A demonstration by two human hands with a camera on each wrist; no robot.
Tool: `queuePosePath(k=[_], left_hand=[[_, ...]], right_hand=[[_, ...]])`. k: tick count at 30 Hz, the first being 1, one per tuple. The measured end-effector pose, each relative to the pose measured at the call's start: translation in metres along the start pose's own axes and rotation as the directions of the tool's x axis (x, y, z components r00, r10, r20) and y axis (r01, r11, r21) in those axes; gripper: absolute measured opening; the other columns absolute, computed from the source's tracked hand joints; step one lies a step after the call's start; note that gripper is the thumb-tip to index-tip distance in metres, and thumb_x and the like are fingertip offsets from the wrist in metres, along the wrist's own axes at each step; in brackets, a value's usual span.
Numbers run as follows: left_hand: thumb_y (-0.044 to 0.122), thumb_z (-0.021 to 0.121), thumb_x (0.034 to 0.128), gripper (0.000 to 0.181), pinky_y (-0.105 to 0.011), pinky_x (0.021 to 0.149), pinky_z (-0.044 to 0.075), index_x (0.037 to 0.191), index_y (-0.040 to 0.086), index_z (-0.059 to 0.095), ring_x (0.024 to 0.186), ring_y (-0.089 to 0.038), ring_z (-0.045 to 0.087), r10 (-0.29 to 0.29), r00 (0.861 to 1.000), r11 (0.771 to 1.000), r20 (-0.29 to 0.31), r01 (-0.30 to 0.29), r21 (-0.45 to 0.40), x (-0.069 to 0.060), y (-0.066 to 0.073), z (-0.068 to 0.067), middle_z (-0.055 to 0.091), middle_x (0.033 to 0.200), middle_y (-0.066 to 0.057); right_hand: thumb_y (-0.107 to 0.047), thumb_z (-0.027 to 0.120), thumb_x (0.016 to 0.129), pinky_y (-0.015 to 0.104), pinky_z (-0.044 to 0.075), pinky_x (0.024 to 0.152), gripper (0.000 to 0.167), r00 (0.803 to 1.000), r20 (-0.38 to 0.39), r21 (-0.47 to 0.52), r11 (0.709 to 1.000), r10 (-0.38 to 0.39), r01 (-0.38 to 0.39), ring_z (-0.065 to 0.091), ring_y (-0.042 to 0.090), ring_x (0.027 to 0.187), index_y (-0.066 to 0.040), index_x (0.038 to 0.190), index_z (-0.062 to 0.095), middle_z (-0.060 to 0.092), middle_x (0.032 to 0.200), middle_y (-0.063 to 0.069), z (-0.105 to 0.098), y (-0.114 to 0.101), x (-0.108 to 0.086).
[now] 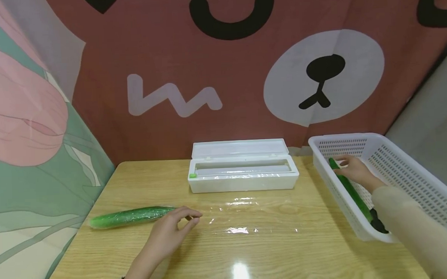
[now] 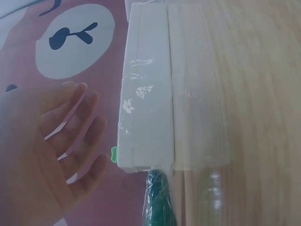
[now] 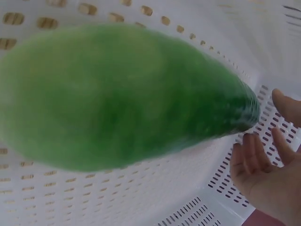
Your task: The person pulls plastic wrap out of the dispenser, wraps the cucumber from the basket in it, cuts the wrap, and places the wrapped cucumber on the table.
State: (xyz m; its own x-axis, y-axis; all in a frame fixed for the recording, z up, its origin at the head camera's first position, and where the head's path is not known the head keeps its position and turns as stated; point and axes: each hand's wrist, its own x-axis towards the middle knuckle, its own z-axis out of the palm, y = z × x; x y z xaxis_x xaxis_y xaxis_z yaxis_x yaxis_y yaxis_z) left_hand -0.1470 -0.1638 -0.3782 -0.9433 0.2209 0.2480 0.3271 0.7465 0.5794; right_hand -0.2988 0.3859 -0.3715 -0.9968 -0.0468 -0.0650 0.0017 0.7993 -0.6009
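In the head view, the right hand (image 1: 355, 172) reaches into the white basket (image 1: 332, 197), fingers around the upper end of a green cucumber (image 1: 352, 192). The right wrist view shows thumb and fingers of this hand (image 3: 268, 174) apart beside the tip of the cucumber (image 3: 141, 99); contact is unclear. The left hand (image 1: 169, 231) hovers near the right end of a film-wrapped cucumber (image 1: 126, 217), over the left side of clear film (image 1: 241, 217) on the table. Its fingers (image 2: 84, 141) are loosely bent and spread in the left wrist view, holding nothing visible.
A white film dispenser (image 1: 243, 183) with its lid raised stands at the table's back, a roll inside and a green piece at its left. Something black (image 1: 378, 222) lies in the basket's near end. A printed cloth (image 1: 243, 73) hangs behind the wooden table (image 1: 305, 260).
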Motion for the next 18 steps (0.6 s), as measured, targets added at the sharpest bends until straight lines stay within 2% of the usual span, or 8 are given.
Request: queuePosePath(k=[4,7,10,13,16,18], left_hand=[[0.027,0.071,0.0931,0.011,-0.03,0.072,0.048,0.102,0.032,0.075,0.088,-0.002,0.06,-0.003,1.0,1.0,0.009,0.003,-0.003,-0.001,0.001,0.0,0.061,0.091,0.027],[0.028,0.07,0.0934,0.011,-0.029,0.071,0.047,0.103,0.029,0.075,0.086,-0.002,0.06,0.0,1.0,1.0,0.018,0.0,-0.002,-0.001,0.001,0.0,0.062,0.091,0.027],[0.027,0.071,0.0932,0.011,-0.028,0.07,0.047,0.103,0.029,0.075,0.086,-0.002,0.06,0.003,1.0,1.0,0.02,-0.003,0.002,-0.001,0.002,0.001,0.062,0.091,0.027],[0.026,0.071,0.0928,0.011,-0.029,0.071,0.048,0.102,0.029,0.075,0.087,-0.002,0.06,0.007,1.0,1.0,0.018,-0.007,0.01,-0.001,0.002,0.002,0.062,0.091,0.027],[0.025,0.071,0.0927,0.011,-0.029,0.071,0.048,0.102,0.029,0.075,0.087,-0.002,0.06,0.003,1.0,1.0,0.02,-0.004,0.012,0.0,0.002,0.002,0.062,0.091,0.026],[0.024,0.071,0.0927,0.011,-0.029,0.071,0.048,0.102,0.028,0.076,0.087,-0.002,0.06,0.002,1.0,1.0,0.023,-0.003,0.012,0.0,0.002,0.002,0.062,0.091,0.026]], right_hand=[[-0.009,0.062,0.092,0.051,0.052,0.076,0.064,0.999,0.038,0.024,0.999,0.039,-0.04,0.053,0.053,0.102,0.02,0.14,0.03,0.042,0.125,0.047,0.0,0.002,-0.001],[-0.008,0.062,0.092,0.04,0.049,0.063,0.067,0.995,0.082,0.055,0.996,0.062,-0.067,0.058,0.033,0.076,0.019,0.142,0.027,0.053,0.115,0.041,-0.001,0.005,-0.001],[-0.009,0.062,0.092,0.035,0.042,0.053,0.068,0.991,0.102,0.075,0.993,0.085,-0.093,0.048,0.017,0.058,0.017,0.144,0.025,0.059,0.107,0.034,-0.001,0.007,-0.002],[-0.012,0.064,0.092,0.034,0.043,0.052,0.071,0.99,0.101,0.081,0.991,0.096,-0.104,0.052,0.017,0.061,0.017,0.144,0.024,0.056,0.113,0.038,-0.001,0.008,-0.003],[-0.016,0.067,0.091,0.036,0.049,0.056,0.075,0.992,0.087,0.061,0.993,0.095,-0.101,0.061,0.028,0.079,0.016,0.144,0.026,0.049,0.123,0.043,-0.002,0.01,-0.004],[-0.019,0.069,0.09,0.038,0.053,0.061,0.076,0.992,0.07,0.062,0.992,0.105,-0.109,0.062,0.036,0.092,0.015,0.144,0.029,0.049,0.125,0.043,-0.003,0.012,-0.004]])
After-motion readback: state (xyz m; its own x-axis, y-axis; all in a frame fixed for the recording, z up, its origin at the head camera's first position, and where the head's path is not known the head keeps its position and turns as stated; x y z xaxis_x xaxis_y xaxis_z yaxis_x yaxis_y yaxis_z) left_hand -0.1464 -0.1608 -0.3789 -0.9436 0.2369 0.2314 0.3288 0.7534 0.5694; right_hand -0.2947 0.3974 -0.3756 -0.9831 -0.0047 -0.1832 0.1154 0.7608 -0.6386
